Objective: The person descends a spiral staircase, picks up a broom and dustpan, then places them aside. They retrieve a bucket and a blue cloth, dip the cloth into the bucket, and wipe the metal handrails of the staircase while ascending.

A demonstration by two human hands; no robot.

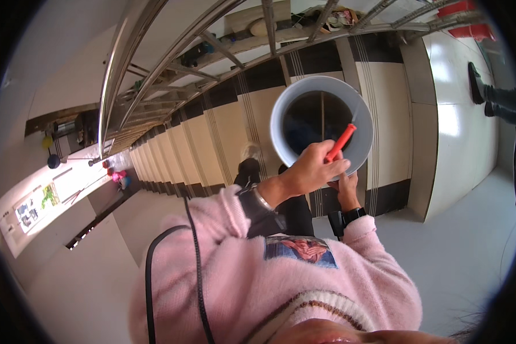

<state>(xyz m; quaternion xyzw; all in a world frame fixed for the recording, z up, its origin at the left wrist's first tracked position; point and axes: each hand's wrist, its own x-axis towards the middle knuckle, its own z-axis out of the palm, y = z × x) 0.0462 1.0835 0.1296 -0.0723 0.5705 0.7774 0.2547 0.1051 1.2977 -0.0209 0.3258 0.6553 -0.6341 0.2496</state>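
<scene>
A white plastic bucket (279, 124) is in front of me over the tiled stairs. Its inside looks dark, and a thin tan strip (322, 114) crosses it; I cannot tell whether that is a stick or a reflection. My left hand (311, 165) is closed around a red plastic grip (343, 141), with a thin wire running from its far end over the bucket's inner wall. Lower down, my right hand (347, 189) is against the near outer side of the bucket; its fingertips are partly hidden.
Cream-and-black stair treads (215, 142) descend to the left. A metal stair railing (198, 73) runs along the far side. At the right, another person's legs (501, 96) and dark shoes are on the pale landing (460, 142). Black cords (193, 258) hang by my left sleeve.
</scene>
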